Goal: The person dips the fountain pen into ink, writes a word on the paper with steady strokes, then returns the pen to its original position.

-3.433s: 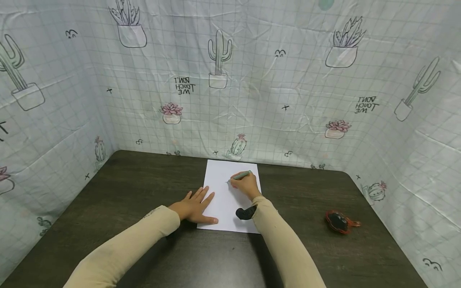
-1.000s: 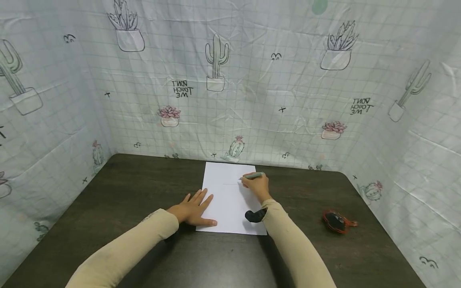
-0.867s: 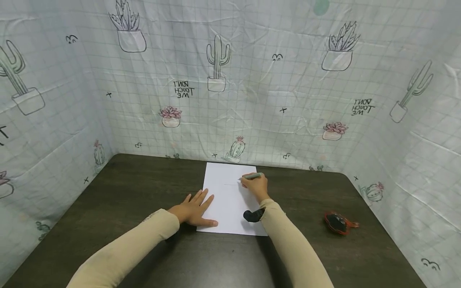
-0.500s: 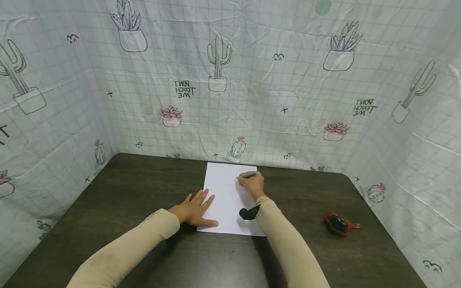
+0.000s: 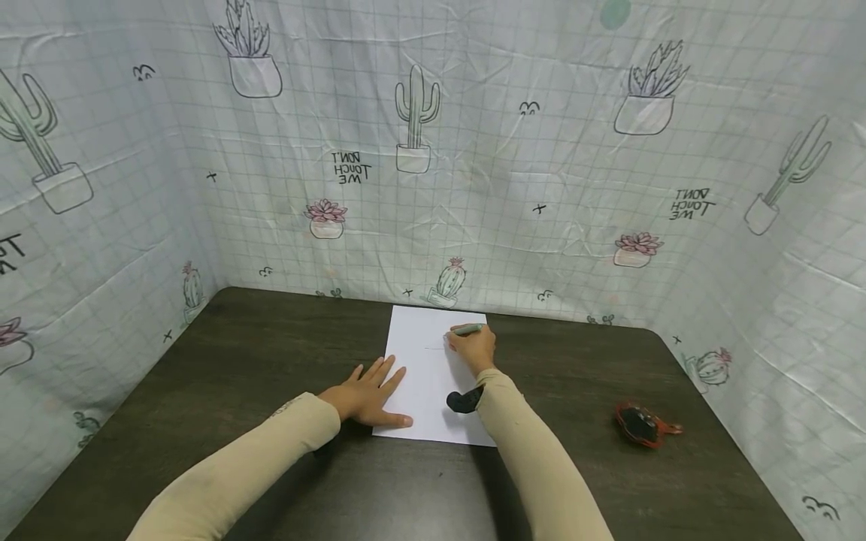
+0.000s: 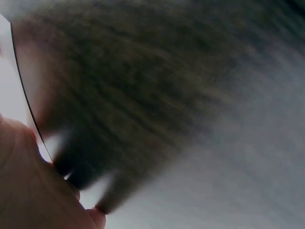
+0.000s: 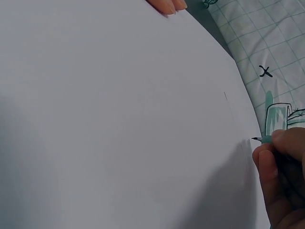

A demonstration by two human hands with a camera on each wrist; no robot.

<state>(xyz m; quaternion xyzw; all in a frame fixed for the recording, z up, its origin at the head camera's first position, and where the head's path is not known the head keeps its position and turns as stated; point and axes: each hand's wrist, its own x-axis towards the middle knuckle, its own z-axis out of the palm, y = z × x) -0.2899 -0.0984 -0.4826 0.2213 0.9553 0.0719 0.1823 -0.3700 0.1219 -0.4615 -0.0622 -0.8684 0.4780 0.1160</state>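
Note:
A white sheet of paper (image 5: 426,391) lies on the dark table, and a thin straight line (image 5: 434,348) runs across its upper part. My right hand (image 5: 475,349) pinches a green pen (image 5: 467,329) between thumb and fingers over the upper right of the sheet. In the right wrist view the pen's dark tip (image 7: 256,139) points at the paper, close to the end of the faint line. My left hand (image 5: 368,394) rests with spread fingers on the sheet's lower left edge, and its thumb lies on the paper. The left wrist view shows it partly, blurred.
An orange-red and black object (image 5: 643,424) lies on the table (image 5: 575,391) at the right. A hanging cloth (image 5: 473,188) printed with cacti encloses the table at the back and sides. A black device (image 5: 463,402) sits on my right wrist.
Since the oldest frame, my right hand moved right with the pen, and the thin line appeared. During the last second it shifted slightly back left. My left hand stayed on the paper.

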